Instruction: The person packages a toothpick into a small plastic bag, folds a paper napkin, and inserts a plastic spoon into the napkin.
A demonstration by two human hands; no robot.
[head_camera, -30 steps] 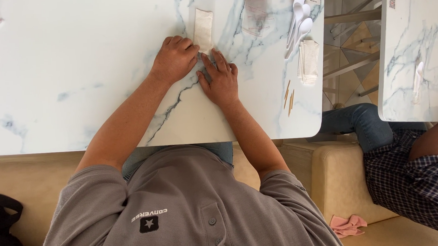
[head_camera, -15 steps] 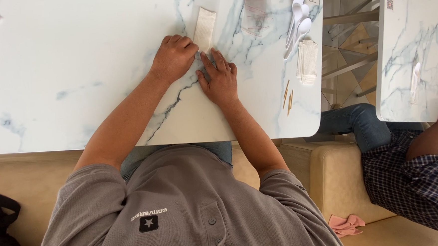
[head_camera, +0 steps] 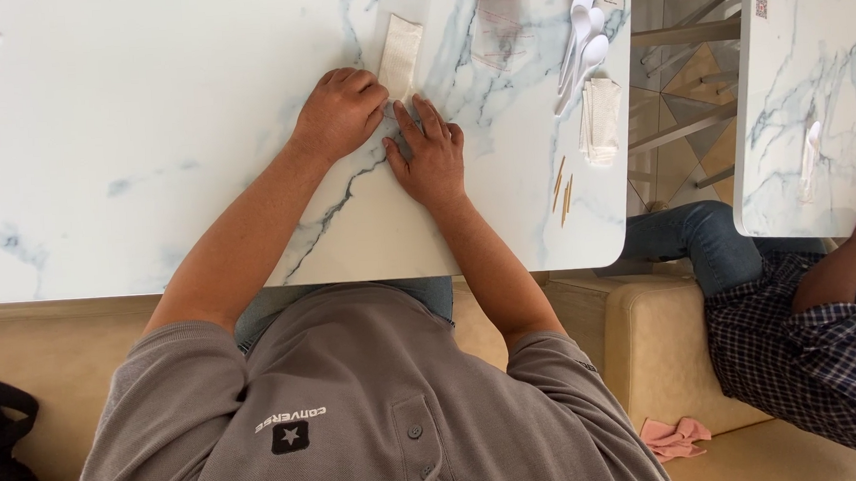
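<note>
A narrow folded white napkin (head_camera: 401,49) lies on the white marble table (head_camera: 149,138), pointing away from me. My left hand (head_camera: 338,113) rests on its near end with the fingers curled over it. Just to the right lies my right hand (head_camera: 430,154), flat and palm down, its fingers spread. The fingertips reach the napkin's near edge beside my left knuckles. The near end of the napkin is hidden under my hands.
A clear plastic sleeve (head_camera: 502,17), white plastic spoons (head_camera: 583,39), a stack of folded napkins (head_camera: 600,119) and a few toothpicks (head_camera: 562,185) lie to the right. Another person (head_camera: 805,348) in a checked shirt sits at a second table (head_camera: 810,74). A black bag (head_camera: 0,458) sits on the sofa at my left.
</note>
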